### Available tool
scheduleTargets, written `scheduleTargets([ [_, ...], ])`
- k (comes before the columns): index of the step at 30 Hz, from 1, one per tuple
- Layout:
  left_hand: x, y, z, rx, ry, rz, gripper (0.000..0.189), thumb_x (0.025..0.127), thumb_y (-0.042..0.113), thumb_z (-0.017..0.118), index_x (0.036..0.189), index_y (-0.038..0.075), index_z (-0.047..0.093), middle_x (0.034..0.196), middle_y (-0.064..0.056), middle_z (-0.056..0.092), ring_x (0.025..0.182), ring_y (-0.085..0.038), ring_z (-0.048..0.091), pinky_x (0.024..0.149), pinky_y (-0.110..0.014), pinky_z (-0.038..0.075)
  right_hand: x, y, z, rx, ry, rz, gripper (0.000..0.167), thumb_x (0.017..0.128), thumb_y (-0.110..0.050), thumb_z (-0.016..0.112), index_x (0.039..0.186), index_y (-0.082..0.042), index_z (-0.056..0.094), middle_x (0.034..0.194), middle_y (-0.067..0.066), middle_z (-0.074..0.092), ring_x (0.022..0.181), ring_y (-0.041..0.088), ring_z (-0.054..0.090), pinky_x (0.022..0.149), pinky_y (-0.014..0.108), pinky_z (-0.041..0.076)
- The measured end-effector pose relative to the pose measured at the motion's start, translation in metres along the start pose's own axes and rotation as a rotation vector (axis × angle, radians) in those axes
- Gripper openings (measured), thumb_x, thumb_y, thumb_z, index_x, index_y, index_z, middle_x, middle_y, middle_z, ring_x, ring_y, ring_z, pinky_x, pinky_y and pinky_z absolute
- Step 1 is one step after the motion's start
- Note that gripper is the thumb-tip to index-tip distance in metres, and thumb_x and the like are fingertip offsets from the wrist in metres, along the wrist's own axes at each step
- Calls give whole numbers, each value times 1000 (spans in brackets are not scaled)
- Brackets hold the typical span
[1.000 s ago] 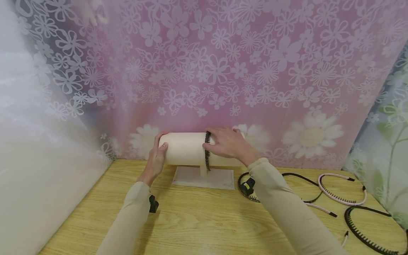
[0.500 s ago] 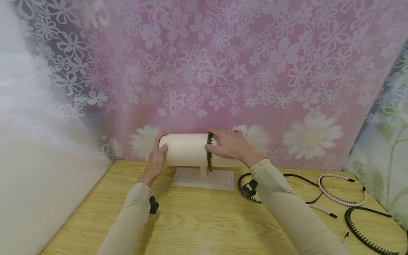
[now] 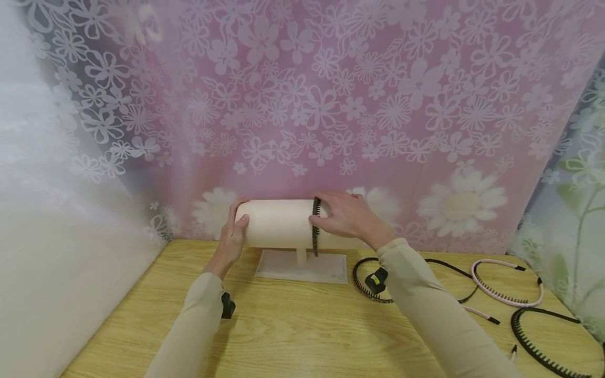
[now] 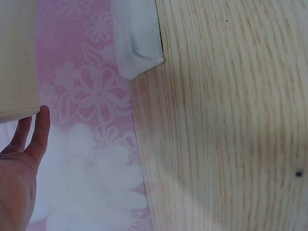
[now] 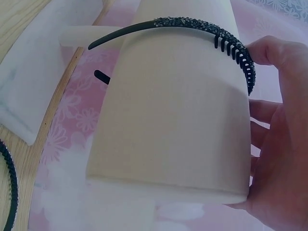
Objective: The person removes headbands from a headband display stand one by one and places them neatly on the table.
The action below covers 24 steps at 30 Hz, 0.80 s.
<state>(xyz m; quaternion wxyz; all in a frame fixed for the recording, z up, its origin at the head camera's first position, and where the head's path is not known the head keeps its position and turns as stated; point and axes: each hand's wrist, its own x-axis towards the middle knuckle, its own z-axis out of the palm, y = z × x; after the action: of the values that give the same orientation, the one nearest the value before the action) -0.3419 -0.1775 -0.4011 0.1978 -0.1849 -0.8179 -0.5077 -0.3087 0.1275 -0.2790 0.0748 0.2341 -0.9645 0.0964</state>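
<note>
A cream padded headband display stand, its roll (image 3: pixel 276 223) lying crosswise on a short post, stands near the back of the table. My left hand (image 3: pixel 230 237) holds the roll's left end, thumb in front; the left wrist view shows fingertips at the end's edge. Around the roll, right of the post, sits a dark glittery toothed headband (image 5: pixel 192 23) with its two tips pointing down. My right hand (image 3: pixel 348 216) pinches this headband, thumb against its near side and the other fingers over the top and behind the roll, partly hidden.
Right on the table lie black headbands (image 3: pixel 524 336), a pink headband (image 3: pixel 479 283) and a partly covered dark headband (image 3: pixel 361 286) near my right sleeve. The stand's pale flat base (image 3: pixel 283 268) rests on the wood. A pink floral curtain (image 3: pixel 283 105) hangs close behind.
My right hand and the headband have slid a little to the right along the roll, away from the post. My left hand stays at the left end.
</note>
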Motion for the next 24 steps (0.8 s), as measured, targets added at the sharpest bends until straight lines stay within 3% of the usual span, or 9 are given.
scheduleTargets([
  [8,0,0,0,3,10,1,50,110,43,30,157,27,29,137,-19,52,95,-39,62,73,-43,52,-7,8,-3,7,6,2,76,96,-61,50,157,-17,41,160,10,45,143,43,46,109,73,33],
  [15,0,1,1,-1,14,1,49,110,43,29,157,28,30,136,-19,53,96,-39,63,72,-42,53,-12,14,-3,39,2,7,77,96,-60,51,158,-16,39,159,12,46,140,44,47,104,69,41],
  [24,-1,2,1,-2,11,-7,48,110,43,29,156,30,30,136,-19,54,96,-40,63,73,-42,53,-17,22,-3,76,6,8,78,97,-57,52,159,-12,37,162,14,41,145,46,41,112,67,37],
])
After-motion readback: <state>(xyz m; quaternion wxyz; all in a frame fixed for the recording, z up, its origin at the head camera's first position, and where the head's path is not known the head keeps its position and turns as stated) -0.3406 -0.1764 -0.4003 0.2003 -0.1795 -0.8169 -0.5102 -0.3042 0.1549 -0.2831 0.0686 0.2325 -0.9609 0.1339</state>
